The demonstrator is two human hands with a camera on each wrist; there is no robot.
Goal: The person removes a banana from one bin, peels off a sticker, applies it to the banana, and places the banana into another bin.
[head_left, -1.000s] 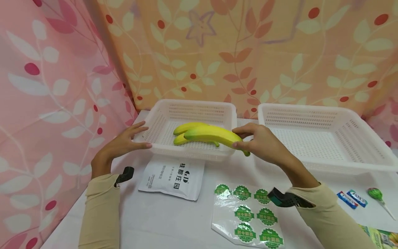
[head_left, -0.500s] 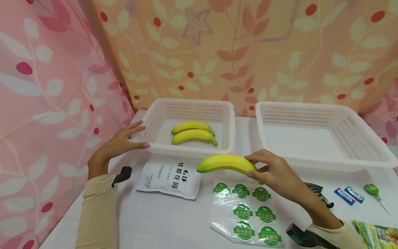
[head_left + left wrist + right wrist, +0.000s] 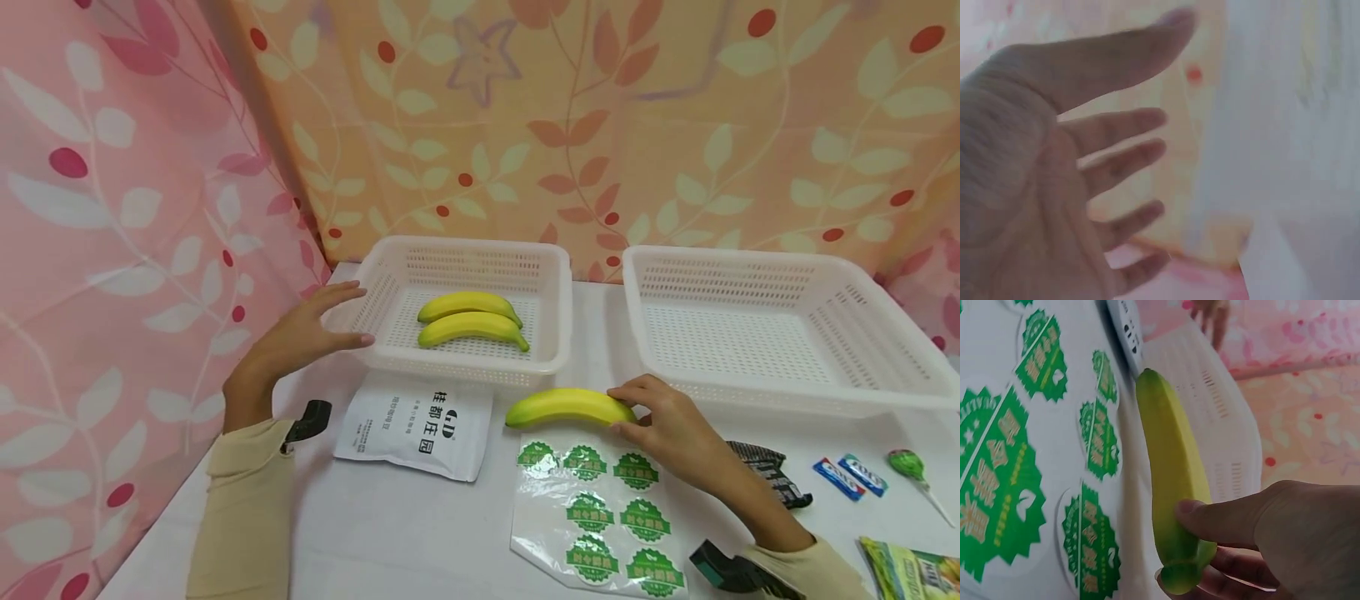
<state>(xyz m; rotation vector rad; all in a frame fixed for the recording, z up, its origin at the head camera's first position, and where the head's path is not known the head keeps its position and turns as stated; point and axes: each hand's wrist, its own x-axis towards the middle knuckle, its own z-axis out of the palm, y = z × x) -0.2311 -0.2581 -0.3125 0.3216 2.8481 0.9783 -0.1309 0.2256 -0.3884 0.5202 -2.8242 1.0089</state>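
The person's right hand (image 3: 671, 429) pinches one end of a yellow banana (image 3: 562, 406), which lies crosswise in front of the smaller white basket (image 3: 450, 361), at the far edge of a sheet of green stickers (image 3: 547, 525). Two more bananas (image 3: 472, 327) lie side by side in that basket. The left hand (image 3: 300, 333), thumb and fingers apart, is beside its left wall. A white pouch (image 3: 416, 429) lies before the basket. To the right stand a larger white basket (image 3: 795, 392) and, nearer, a black packet (image 3: 768, 471), two small wrapped candies (image 3: 851, 477), a green lollipop (image 3: 907, 465) and a partly visible green-yellow packet (image 3: 911, 571).
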